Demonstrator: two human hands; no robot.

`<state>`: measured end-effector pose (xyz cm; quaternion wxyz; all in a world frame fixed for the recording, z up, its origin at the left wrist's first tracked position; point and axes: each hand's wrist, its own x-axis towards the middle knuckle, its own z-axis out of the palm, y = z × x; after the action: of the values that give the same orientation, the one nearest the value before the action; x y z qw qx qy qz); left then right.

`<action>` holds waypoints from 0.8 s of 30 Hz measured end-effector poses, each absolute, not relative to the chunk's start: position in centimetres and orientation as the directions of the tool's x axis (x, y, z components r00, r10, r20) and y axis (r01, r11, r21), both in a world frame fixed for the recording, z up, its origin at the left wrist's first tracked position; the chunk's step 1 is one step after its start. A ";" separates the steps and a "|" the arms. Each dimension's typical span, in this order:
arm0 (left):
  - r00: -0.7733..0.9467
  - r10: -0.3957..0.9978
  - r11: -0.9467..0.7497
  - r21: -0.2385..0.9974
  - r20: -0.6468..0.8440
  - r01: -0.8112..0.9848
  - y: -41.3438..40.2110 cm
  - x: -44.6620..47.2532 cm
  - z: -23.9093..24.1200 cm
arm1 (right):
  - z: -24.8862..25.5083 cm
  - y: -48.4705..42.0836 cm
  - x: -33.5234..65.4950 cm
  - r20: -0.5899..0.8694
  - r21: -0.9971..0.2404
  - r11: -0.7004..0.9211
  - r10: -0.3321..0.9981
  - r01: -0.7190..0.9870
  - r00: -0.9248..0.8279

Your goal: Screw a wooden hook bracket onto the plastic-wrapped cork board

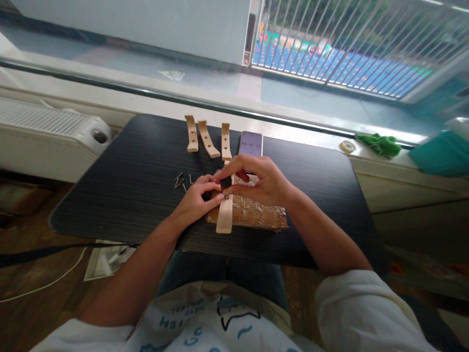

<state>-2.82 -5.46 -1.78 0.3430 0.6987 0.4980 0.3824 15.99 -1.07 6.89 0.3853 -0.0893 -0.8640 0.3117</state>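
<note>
My right hand [261, 182] is closed in a pinch round a small dark tool [225, 183] held upright over a pale wooden hook piece [224, 217]. That piece lies across a plastic-wrapped board [262, 215] on the black table [120, 195]. My left hand [198, 198] sits beside the tool with its fingers curled, pressing on the wooden piece just below the tool's tip. What lies under the tip is hidden by my fingers.
Three more curved wooden hooks [207, 138] lie at the table's far edge beside a phone [251, 144]. Several loose screws [182, 181] lie left of my hands. A radiator [47, 124] stands at the left, and a green cloth [380, 144] rests on the window sill.
</note>
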 end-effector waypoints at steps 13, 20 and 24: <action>0.243 0.941 -0.323 0.831 0.234 0.453 -5.5 -2.8 -1.4 | 5.8 -0.8 15.6 0.672 -0.600 0.796 0.446 -0.081 -0.590; 0.238 0.947 -0.303 0.838 0.214 0.455 -5.5 -2.8 -1.5 | 5.6 -1.0 15.5 0.684 -0.530 0.848 0.427 0.000 -0.592; 0.234 0.951 -0.292 0.844 0.204 0.450 -5.5 -2.7 -1.4 | 5.6 -1.2 15.6 0.703 -0.485 0.874 0.407 0.024 -0.583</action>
<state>-2.75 -5.51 -1.43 0.3341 0.7109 0.4924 0.3749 15.57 -1.23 5.65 0.4392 -0.1249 -0.8627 0.2176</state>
